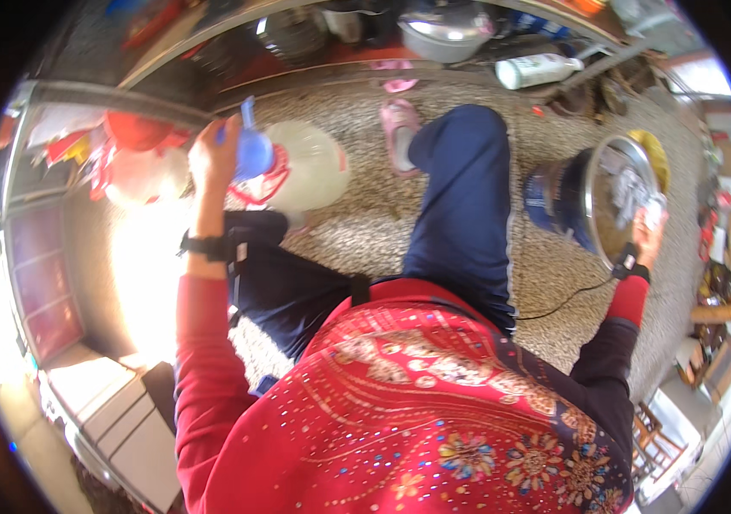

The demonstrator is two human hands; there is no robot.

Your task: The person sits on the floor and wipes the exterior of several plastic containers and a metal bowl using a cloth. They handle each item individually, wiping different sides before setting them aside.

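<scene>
My left hand grips a blue plastic vessel, perhaps a cup or scoop, with a narrow blue part sticking up from it. Partly under it stands a large translucent plastic jug with a red handle or cap. On the right, my right hand is at the rim of a dark blue bucket with a wide metal rim. Its fingers are closed on a whitish crumpled item, too blurred to name. Inside the bucket lies a crumpled grey-white cloth or paper.
A second jug-like container with red parts stands at left. Ahead, a low shelf holds a lidded metal pot and a white bottle on its side. Pink slippers are on the speckled floor. Something yellow sits behind the bucket.
</scene>
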